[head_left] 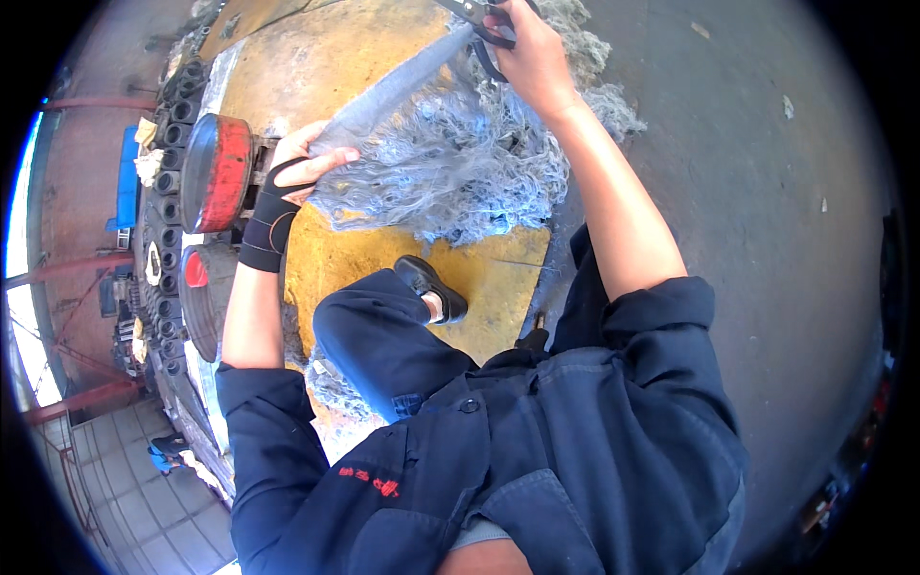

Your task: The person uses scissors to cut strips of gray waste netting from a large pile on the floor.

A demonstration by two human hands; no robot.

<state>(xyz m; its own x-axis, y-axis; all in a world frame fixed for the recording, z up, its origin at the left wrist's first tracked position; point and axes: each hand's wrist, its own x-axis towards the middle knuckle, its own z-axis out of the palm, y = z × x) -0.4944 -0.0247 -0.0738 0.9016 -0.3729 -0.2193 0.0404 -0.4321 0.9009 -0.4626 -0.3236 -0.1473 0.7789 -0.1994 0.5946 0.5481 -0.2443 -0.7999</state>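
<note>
In the head view, a worker's left hand [305,165], wrapped at the wrist in a black brace [268,225], pinches one end of a grey cloth [388,99] between thumb and fingers, while the right hand [537,57] holds black-handled scissors [494,36] at the cloth's far end. Both grips are closed on what they carry. The cloth lies between the two hands as a flat, slanting band above a yellow surface [359,251], with a heap of loose grey threads [470,177] spilling along its lower side and more beyond the right hand.

The work appears to be partway through: much of the material lies as tangled threads, but the band itself looks whole, and no cut shows across it. What seems left is that flat length and whatever hangs with it. The blades run out at the top edge of the frame, so whether they are parted or have bitten into the cloth cannot be told.

A smaller clump of threads [335,388] sits beside the worker's knee, perhaps offcuts. A black shoe [433,289] rests on the yellow surface below the main heap, and a red drum [230,172] stands just beside the left hand.
</note>
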